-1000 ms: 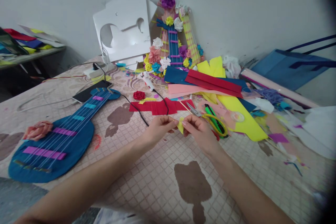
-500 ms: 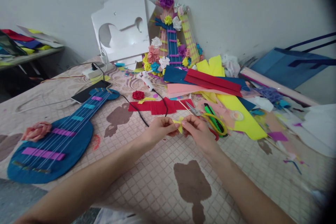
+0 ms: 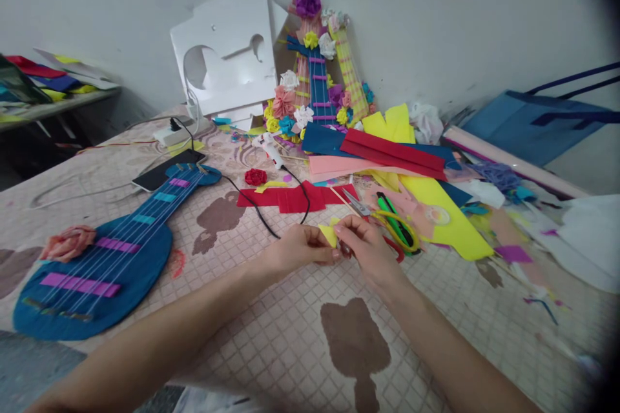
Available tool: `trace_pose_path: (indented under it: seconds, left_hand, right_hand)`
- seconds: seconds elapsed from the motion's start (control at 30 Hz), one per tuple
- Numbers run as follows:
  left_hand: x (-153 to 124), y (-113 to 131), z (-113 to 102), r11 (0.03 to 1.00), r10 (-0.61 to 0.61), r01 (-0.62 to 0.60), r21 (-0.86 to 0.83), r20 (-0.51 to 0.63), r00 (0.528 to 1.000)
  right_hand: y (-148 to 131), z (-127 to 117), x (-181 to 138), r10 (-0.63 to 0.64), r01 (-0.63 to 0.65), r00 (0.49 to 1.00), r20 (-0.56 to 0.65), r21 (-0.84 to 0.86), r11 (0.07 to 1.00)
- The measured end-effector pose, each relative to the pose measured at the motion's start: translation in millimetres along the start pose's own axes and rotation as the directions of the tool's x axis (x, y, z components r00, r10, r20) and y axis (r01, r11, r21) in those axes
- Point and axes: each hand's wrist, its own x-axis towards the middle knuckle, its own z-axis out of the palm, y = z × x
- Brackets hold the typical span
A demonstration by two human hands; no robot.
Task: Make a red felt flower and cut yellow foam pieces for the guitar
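Between my hands is a small piece of yellow crepe paper point(image 3: 329, 234), pinched at both sides. My left hand point(image 3: 301, 246) closes thumb and fingers on its left edge. On the other side, my right hand point(image 3: 362, 244) grips it with bent fingers that hide part of it. Scissors point(image 3: 398, 226) with yellow and red handles lie just right of my right hand, beside a green and black box cutter point(image 3: 394, 216). Red crepe strips point(image 3: 295, 199) lie beyond my hands, with a red paper flower point(image 3: 255, 176) behind them.
A blue toy guitar point(image 3: 116, 251) with a pink flower lies at left. A glue gun point(image 3: 269, 150) trails its black cord toward my left hand. Coloured crepe sheets point(image 3: 397, 155) pile up behind. Decorated guitars point(image 3: 320, 77) and a white cut-out board point(image 3: 225, 51) lean on the wall.
The yellow paper has turned between my fingers and shows a broader pointed face. Both hands have shifted slightly down, and the fingers have changed their grip.
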Motion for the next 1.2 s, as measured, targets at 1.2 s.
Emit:
trace_pose_path:
  seconds: [1.2]
  left_hand:
    - [0, 25, -26, 0.982, 0.089, -0.141, -0.129, -0.341, 0.936]
  right_hand:
    - [-20, -95, 19, -0.22, 0.093, 0.974, 0.044, -0.972, 0.217]
